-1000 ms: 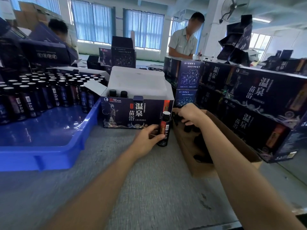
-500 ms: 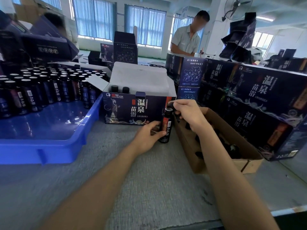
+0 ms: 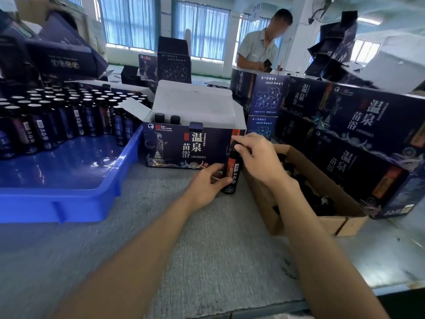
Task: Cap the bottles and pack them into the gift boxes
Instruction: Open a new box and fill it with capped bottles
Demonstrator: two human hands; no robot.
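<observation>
While the capping step appears to be in hand, item one, a dark bottle (image 3: 230, 173) with a red label, stands upright on the grey surface (image 3: 184, 249), just in front of the right front corner of the open gift box (image 3: 188, 146) at its 11 o'clock. Left hand (image 3: 204, 185): fingers and thumb curled round the lower body of the bottle, steadying it. Right hand (image 3: 259, 157): fingertips pinched over the bottle's top; the cap itself is hidden beneath them, so how far it is seated cannot be told. Inside the gift box, two capped bottles (image 3: 166, 118) show at the back left; the other slots are out of sight. At 9 o'clock, a blue tray (image 3: 69, 203) holds many uncapped bottles (image 3: 57, 118) in rows along its far side. At 3 o'clock, a brown carton (image 3: 305, 226) holds dark loose pieces (image 3: 317, 199), probably caps. At 2 o'clock, closed gift boxes (image 3: 368, 134) are stacked. Judgement: the next move calls for twisting or pressing the cap home against the left hand's hold, then lifting the bottle clear of the box wall and lowering it upright into a free slot.
</observation>
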